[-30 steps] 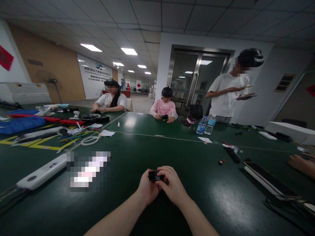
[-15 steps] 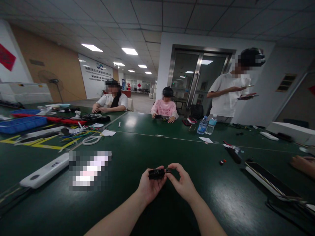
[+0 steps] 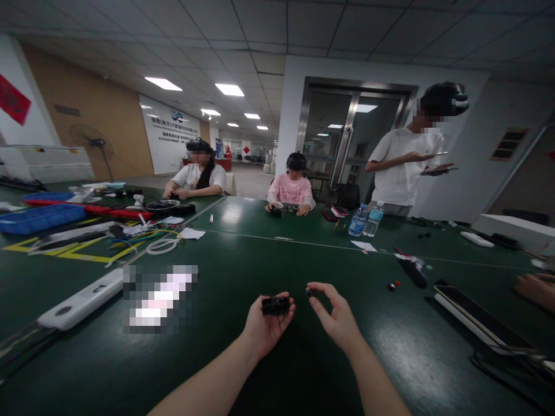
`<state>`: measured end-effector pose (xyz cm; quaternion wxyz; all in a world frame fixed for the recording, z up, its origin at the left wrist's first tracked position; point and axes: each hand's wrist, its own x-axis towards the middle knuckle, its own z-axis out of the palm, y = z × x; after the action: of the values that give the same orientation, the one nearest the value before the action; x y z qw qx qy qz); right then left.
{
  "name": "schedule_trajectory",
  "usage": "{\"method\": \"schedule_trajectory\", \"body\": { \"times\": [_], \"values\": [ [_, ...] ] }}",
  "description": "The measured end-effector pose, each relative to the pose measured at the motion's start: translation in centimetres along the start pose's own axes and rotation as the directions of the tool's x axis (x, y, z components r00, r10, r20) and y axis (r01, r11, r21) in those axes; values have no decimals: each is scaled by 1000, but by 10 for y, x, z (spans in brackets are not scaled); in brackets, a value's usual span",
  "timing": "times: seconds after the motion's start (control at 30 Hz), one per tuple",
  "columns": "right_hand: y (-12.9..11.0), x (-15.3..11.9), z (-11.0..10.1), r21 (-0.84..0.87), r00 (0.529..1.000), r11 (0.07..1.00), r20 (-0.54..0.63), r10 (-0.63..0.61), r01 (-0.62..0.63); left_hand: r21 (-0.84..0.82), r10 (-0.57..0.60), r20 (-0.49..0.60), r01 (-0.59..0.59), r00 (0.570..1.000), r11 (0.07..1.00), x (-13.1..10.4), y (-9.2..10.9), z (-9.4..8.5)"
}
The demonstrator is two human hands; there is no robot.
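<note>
My left hand (image 3: 264, 332) lies palm up above the green table (image 3: 243, 260), its fingers curled round a small black oblong device (image 3: 274, 305). The make of this device is too dark to tell. Apart from it, a little to the right, my right hand (image 3: 336, 316) pinches a small dark piece (image 3: 309, 293) between thumb and fingertips. That piece is too small to name. A gap of bare tabletop separates the two hands.
A white power strip (image 3: 82, 303) lies at left beside a blurred-out bright panel (image 3: 162, 300). Blue trays (image 3: 43, 218) and wires are further back. Two water bottles (image 3: 358, 221) stand at back right; a phone-like slab (image 3: 481, 315) lies right. Several people are around the table.
My right hand has moved right, away from the black device, with a small dark piece in its fingertips. My left hand stays in place. Across the table, the seated person's dark object has been lowered.
</note>
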<state>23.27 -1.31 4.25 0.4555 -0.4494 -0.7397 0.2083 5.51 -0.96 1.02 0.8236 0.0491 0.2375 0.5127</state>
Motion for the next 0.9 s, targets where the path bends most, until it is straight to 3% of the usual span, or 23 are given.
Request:
{"method": "schedule_trajectory", "body": {
  "times": [0.33,0.57,0.77,0.9],
  "values": [
    [-1,0,4,0,999,1000,-19,-27,27,23,0,-22,0,1000,1000,0,-1,1],
    [-4,-1,10,-72,998,997,61,-17,21,24,-10,-36,11,999,1000,0,-1,1],
    [-20,-3,29,-28,988,998,147,-56,61,44,-1,-9,1,1000,999,-1,-4,2],
    [-27,-6,39,-89,980,995,197,-31,50,36,-4,-37,6,999,999,0,-6,2]
  ]
}}
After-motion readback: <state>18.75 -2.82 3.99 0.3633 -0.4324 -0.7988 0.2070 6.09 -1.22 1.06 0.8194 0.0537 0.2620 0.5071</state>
